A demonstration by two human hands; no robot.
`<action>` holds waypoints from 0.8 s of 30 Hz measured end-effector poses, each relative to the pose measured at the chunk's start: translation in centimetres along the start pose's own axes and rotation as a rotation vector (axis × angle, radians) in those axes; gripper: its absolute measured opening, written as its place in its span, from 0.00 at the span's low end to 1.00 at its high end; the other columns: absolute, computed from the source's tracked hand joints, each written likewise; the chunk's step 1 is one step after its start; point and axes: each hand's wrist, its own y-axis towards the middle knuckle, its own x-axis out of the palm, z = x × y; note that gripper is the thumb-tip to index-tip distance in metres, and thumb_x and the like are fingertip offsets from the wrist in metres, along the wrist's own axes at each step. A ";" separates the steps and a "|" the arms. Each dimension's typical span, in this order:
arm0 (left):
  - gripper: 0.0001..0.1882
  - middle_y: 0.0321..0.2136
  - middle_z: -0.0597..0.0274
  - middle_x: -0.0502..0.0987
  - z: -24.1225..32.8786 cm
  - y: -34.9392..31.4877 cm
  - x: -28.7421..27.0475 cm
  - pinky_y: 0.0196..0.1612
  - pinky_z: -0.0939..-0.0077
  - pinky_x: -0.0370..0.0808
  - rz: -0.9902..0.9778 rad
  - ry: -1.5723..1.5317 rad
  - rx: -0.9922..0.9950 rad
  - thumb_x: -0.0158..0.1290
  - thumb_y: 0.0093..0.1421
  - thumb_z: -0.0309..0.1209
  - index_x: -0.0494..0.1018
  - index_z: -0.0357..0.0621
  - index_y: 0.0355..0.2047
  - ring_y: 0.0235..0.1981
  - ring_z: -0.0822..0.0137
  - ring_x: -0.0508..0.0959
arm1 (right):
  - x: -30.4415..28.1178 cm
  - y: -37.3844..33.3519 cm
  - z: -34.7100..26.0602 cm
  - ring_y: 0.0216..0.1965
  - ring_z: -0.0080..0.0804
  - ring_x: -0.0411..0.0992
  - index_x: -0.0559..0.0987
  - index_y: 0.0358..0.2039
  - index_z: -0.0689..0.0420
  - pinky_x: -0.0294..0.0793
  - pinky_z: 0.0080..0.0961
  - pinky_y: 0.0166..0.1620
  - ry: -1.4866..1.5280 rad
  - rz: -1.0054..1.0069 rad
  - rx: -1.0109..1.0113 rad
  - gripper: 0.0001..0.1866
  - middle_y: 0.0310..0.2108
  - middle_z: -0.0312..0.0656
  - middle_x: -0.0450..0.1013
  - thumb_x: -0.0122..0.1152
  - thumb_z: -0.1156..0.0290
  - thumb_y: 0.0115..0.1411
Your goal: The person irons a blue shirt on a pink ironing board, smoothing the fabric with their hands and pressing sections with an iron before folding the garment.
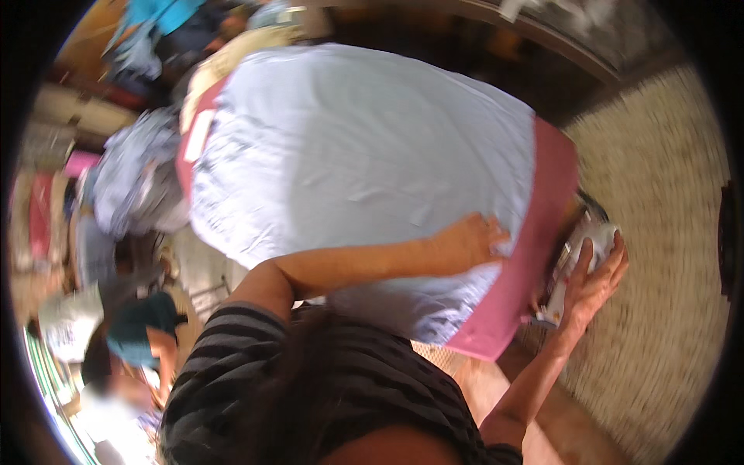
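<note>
A light blue cloth point(364, 147) lies spread, with some wrinkles, over a padded board with a dark pink cover point(542, 178). My left arm reaches across it, and my left hand point(469, 242) rests on the cloth near its right edge, fingers apart and slightly bent. Beyond the board's right end, my right hand point(593, 283) is at a whitish and dark object point(566, 267), perhaps an iron, partly covered by the hand. Its thumb and fingers are spread at the object. A firm hold on it does not show.
Crumpled bluish-grey cloth point(136, 174) is heaped left of the board. A person in a dark teal top point(143, 329) bends at the lower left. Pale woven matting point(651, 201) extends on the right. A dark wooden edge point(542, 39) runs behind the board.
</note>
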 end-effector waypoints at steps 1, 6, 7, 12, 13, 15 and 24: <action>0.13 0.49 0.60 0.71 1.2 -1.1 -0.5 0.46 0.57 0.70 -0.033 -0.016 0.037 0.53 0.55 0.37 0.78 0.62 0.42 0.51 0.53 0.70 | 1.0 0.6 -0.9 0.58 0.54 0.65 0.69 0.59 0.62 0.67 0.46 0.59 0.056 -0.038 -0.096 0.27 0.56 0.56 0.67 0.62 0.63 0.63; 0.08 0.47 0.61 0.69 4.0 -2.9 -1.8 0.44 0.58 0.66 -0.172 -0.096 0.037 0.54 0.55 0.37 0.77 0.55 0.36 0.53 0.55 0.67 | 13.1 5.3 -3.7 0.53 0.55 0.67 0.73 0.56 0.63 0.64 0.46 0.58 -0.241 -0.228 -0.286 0.33 0.53 0.57 0.69 0.59 0.46 0.62; 0.07 0.45 0.61 0.69 3.8 -2.6 -2.0 0.44 0.59 0.66 -0.196 -0.138 0.049 0.54 0.56 0.37 0.77 0.54 0.34 0.52 0.55 0.67 | 14.3 6.4 -4.5 0.53 0.55 0.68 0.73 0.55 0.63 0.64 0.46 0.58 -0.241 -0.196 -0.279 0.34 0.52 0.57 0.70 0.60 0.45 0.60; 0.09 0.36 0.63 0.68 2.8 -3.0 -1.2 0.39 0.63 0.65 -0.041 -0.122 0.101 0.54 0.57 0.39 0.70 0.52 0.25 0.45 0.59 0.68 | 18.5 11.9 -5.6 0.49 0.52 0.71 0.76 0.52 0.64 0.68 0.43 0.54 -0.029 -0.227 -0.243 0.35 0.45 0.56 0.74 0.63 0.44 0.57; 0.09 0.35 0.63 0.68 2.8 -3.3 -0.9 0.38 0.63 0.65 -0.010 -0.109 0.101 0.54 0.57 0.39 0.69 0.52 0.25 0.44 0.59 0.68 | 19.0 12.8 -5.7 0.47 0.51 0.72 0.75 0.53 0.64 0.69 0.43 0.52 0.029 -0.269 -0.221 0.35 0.42 0.56 0.75 0.64 0.45 0.57; 0.09 0.33 0.64 0.68 2.9 -3.8 -0.1 0.36 0.63 0.64 0.060 -0.103 0.086 0.53 0.58 0.39 0.68 0.52 0.25 0.42 0.60 0.68 | 19.9 14.2 -6.0 0.46 0.53 0.73 0.75 0.52 0.65 0.70 0.43 0.53 -0.065 -0.445 -0.165 0.32 0.43 0.58 0.75 0.62 0.49 0.59; 0.06 0.38 0.64 0.68 4.0 -2.4 1.7 0.46 0.60 0.64 0.092 -0.322 0.034 0.50 0.61 0.33 0.69 0.54 0.38 0.46 0.59 0.68 | 18.6 14.7 -0.4 0.53 0.63 0.70 0.69 0.55 0.70 0.70 0.46 0.55 0.215 -0.223 0.017 0.26 0.52 0.67 0.71 0.53 0.61 0.66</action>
